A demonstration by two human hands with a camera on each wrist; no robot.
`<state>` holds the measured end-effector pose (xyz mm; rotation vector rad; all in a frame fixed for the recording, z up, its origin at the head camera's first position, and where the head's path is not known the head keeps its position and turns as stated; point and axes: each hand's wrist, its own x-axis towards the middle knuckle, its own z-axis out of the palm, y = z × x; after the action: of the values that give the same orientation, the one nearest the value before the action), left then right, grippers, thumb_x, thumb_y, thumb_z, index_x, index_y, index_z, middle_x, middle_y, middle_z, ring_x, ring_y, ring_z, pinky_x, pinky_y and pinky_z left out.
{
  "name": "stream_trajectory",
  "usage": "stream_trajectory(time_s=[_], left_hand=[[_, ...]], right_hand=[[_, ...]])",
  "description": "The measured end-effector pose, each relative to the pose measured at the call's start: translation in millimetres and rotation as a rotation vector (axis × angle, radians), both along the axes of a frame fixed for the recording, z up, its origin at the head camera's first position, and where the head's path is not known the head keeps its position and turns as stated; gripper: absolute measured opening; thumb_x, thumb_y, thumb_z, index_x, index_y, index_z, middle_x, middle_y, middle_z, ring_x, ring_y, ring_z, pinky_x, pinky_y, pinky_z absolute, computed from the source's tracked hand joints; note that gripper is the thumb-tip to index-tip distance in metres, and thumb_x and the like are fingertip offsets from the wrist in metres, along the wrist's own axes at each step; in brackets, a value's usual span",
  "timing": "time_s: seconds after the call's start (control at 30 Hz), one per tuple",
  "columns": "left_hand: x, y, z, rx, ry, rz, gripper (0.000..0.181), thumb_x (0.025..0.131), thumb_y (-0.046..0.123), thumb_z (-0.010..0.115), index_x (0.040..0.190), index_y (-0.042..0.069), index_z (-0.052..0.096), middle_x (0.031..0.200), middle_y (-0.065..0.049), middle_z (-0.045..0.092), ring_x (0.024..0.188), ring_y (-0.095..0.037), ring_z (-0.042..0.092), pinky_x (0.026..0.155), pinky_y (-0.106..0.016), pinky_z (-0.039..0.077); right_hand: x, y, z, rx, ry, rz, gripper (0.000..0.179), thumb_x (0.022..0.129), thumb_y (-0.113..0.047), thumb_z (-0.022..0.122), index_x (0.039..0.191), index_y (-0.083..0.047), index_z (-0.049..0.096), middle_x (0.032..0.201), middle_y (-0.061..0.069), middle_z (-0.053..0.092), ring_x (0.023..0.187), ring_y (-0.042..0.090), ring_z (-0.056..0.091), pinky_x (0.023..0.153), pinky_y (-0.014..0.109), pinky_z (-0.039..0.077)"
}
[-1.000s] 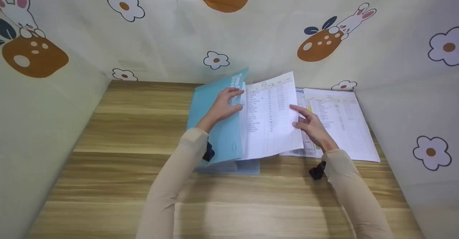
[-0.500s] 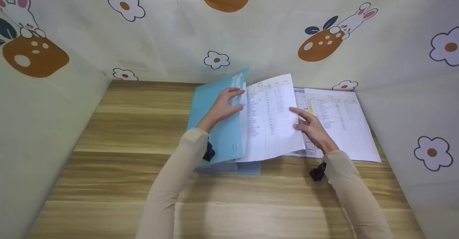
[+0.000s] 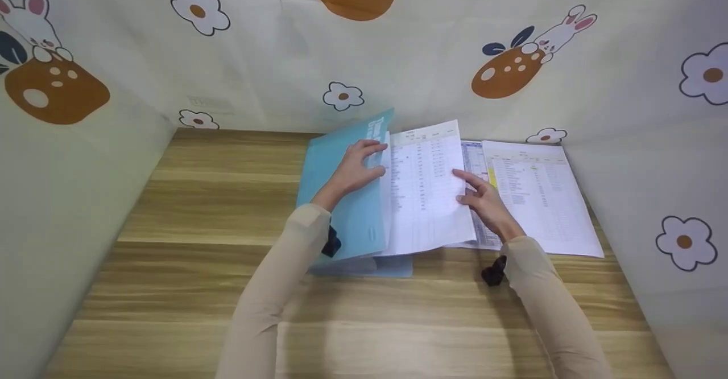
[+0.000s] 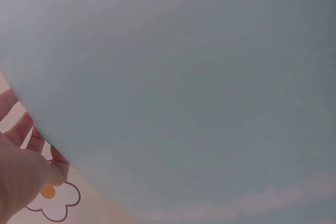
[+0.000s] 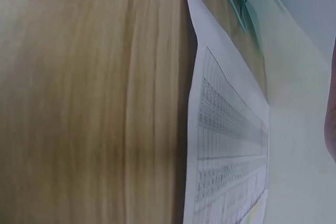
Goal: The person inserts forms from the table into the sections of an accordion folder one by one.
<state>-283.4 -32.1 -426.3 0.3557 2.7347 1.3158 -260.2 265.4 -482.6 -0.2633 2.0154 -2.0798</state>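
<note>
In the head view a light-blue folder [image 3: 321, 165] stands partly opened, its cover raised. My left hand [image 3: 355, 168] holds the cover's right edge, thumb and fingers bent around it. The folder cover [image 4: 178, 87] fills most of the left wrist view, with the left hand [image 4: 23, 166] at its edge. My right hand [image 3: 489, 205] pinches the right edge of a white printed sheet [image 3: 429, 219], whose left side goes behind the cover. Only a sliver of the right hand [image 5: 331, 121] shows in the right wrist view.
Another printed sheet [image 3: 563, 208] lies on the wooden table [image 3: 216, 214] at the right, beside a page with coloured print [image 3: 474, 154]. A patterned curtain [image 3: 273, 71] encloses the back and sides. The folder's lower flap [image 3: 395, 266] rests on the tabletop.
My right hand has shifted a little left, bringing the printed sheet's right edge nearer the folder. More of the coloured page shows. The left hand and folder cover stay in place.
</note>
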Motion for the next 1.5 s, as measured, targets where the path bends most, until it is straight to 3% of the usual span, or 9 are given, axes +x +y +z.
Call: stream_trajectory(time_s=[0.4, 0.63, 1.0, 1.5], left_hand=[[-0.2, 1.0, 1.4, -0.002, -0.02, 0.004, 0.053, 0.077, 0.03, 0.06, 0.128, 0.028, 0.047, 0.135, 0.006, 0.031, 0.124, -0.017, 0.022, 0.097, -0.046, 0.025], [-1.7, 0.9, 0.4, -0.011, 0.041, -0.023, 0.051, 0.077, 0.025, 0.058, 0.127, 0.02, 0.049, 0.133, 0.001, 0.035, 0.12, -0.018, 0.026, 0.095, -0.041, 0.028], [-0.1, 2.6, 0.2, -0.019, 0.01, 0.015, 0.052, 0.077, 0.028, 0.06, 0.128, 0.026, 0.048, 0.134, 0.006, 0.032, 0.121, -0.016, 0.026, 0.095, -0.042, 0.029], [0.6, 3.1, 0.3, -0.005, 0.023, -0.006, 0.051, 0.077, 0.025, 0.059, 0.127, 0.022, 0.049, 0.132, 0.003, 0.035, 0.12, -0.017, 0.027, 0.094, -0.043, 0.03]], right_hand=[[-2.4, -16.9, -10.7, -0.005, -0.014, -0.022, 0.057, 0.078, 0.012, 0.048, 0.132, -0.005, 0.04, 0.133, 0.012, 0.035, 0.094, 0.024, 0.054, 0.073, 0.029, 0.047], [-2.6, -28.1, -12.6, 0.032, -0.021, -0.026, 0.056, 0.079, 0.009, 0.049, 0.132, -0.009, 0.041, 0.126, 0.013, 0.041, 0.093, 0.025, 0.055, 0.071, 0.03, 0.047], [-0.4, -42.3, -19.7, 0.043, -0.025, -0.029, 0.055, 0.079, 0.009, 0.049, 0.131, -0.011, 0.043, 0.123, 0.013, 0.045, 0.097, 0.026, 0.054, 0.075, 0.032, 0.046], [-2.5, -51.2, -28.2, 0.097, -0.016, -0.021, 0.056, 0.078, 0.01, 0.049, 0.132, -0.006, 0.04, 0.132, 0.011, 0.037, 0.094, 0.023, 0.054, 0.075, 0.029, 0.045]])
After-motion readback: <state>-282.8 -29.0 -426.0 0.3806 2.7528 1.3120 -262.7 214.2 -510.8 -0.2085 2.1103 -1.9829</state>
